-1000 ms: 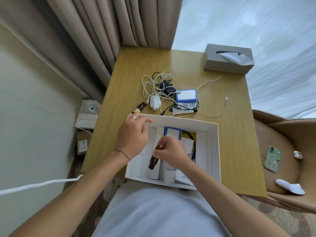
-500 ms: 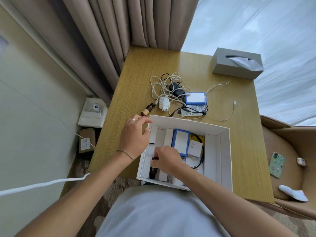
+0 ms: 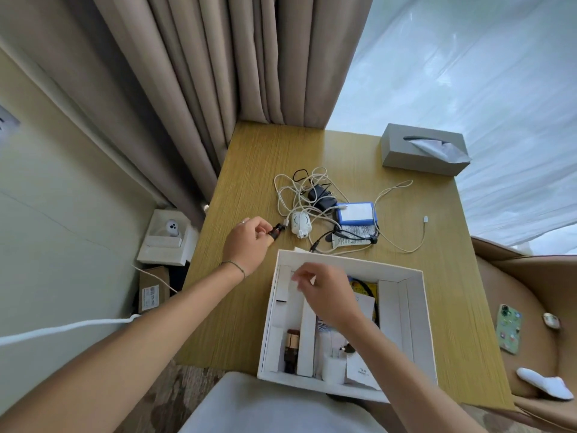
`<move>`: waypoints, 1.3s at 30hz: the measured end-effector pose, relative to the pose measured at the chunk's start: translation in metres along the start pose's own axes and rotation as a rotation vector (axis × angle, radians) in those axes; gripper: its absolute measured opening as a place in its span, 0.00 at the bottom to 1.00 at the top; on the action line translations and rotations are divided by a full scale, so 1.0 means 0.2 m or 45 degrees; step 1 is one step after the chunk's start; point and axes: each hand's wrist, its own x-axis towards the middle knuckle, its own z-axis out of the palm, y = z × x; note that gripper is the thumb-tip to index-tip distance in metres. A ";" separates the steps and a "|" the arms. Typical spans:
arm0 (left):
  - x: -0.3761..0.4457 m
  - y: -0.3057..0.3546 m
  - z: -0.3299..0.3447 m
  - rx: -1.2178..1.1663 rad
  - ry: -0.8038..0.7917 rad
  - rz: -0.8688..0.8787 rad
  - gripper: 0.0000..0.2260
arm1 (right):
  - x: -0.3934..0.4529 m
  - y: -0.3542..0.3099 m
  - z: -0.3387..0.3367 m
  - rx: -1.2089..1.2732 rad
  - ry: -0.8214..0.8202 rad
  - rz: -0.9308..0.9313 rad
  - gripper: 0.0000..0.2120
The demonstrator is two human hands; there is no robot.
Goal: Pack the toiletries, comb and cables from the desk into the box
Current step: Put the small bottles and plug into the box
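Pinching small dark bottle (image 3: 276, 231) on desk (image 3: 249, 304) with our left hand (image 3: 249, 242); our right hand (image 3: 324, 292) hovers over box (image 3: 420, 323), fingers loosely curled, empty.

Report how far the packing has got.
Done: a dark bottle and other items lie in the box. In hand: the left hand pinches a second small bottle on the desk; the right hand hovers over the box. Left: cables, black charger, tube, blue case.
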 end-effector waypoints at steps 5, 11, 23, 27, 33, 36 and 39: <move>0.20 -0.09 0.09 0.211 -0.178 -0.056 0.07 | 0.11 -0.07 -0.21 0.373 0.227 0.124 0.09; 0.34 -0.18 0.26 0.453 -0.289 -0.051 0.12 | 0.30 -0.03 -0.33 0.299 0.254 0.221 0.11; 0.36 -0.20 0.27 0.227 -0.323 -0.099 0.12 | 0.65 0.16 -0.22 -0.425 -0.283 0.234 0.08; 0.25 -0.11 0.14 -0.036 -0.263 -0.074 0.10 | 0.73 0.22 -0.16 -0.635 -0.509 0.195 0.10; 0.09 0.05 -0.02 -0.254 -0.176 0.012 0.13 | 0.81 0.23 -0.08 -0.900 -0.669 0.125 0.14; 0.02 0.11 -0.07 -0.311 -0.155 0.034 0.16 | 0.82 0.23 -0.05 -0.956 -0.722 0.127 0.12; -0.04 0.15 -0.10 -0.322 -0.153 0.049 0.17 | 0.82 0.24 -0.04 -0.989 -0.734 0.114 0.11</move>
